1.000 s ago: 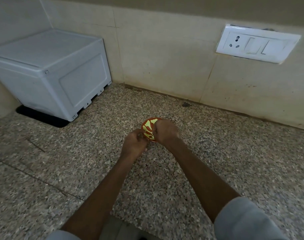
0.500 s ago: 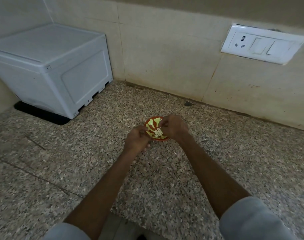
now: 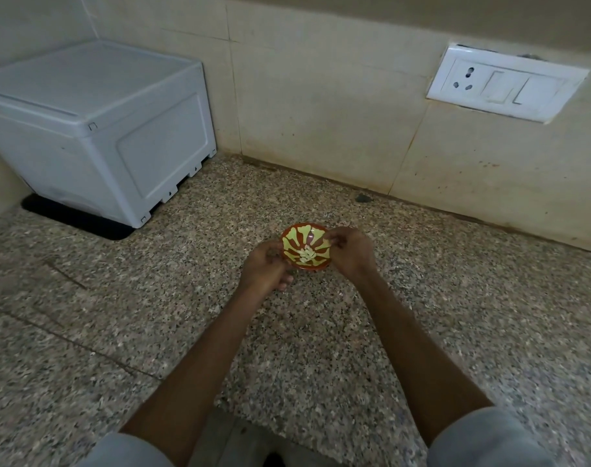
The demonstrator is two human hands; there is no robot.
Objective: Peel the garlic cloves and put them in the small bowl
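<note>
Forearms reach over a speckled surface [image 3: 456,298] to the small bowl [image 3: 297,235]. The left hand [image 3: 265,267] curls round its left rim and the right hand [image 3: 349,252] pinches its right rim. Pale garlic cloves [image 3: 305,256] lie inside. The bowl looks light, rigid, smooth and probably breakable, so a two-sided rim hold suits it. A white box [image 3: 95,129] stands behind it to the left, and a wall socket [image 3: 503,85] is behind it to the right.

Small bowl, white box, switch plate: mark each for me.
small bowl [image 3: 304,235], head view, patterned inner wall.
white box [image 3: 85,96], head view, flat lid.
switch plate [image 3: 493,87], head view, left rocker switch.
</note>
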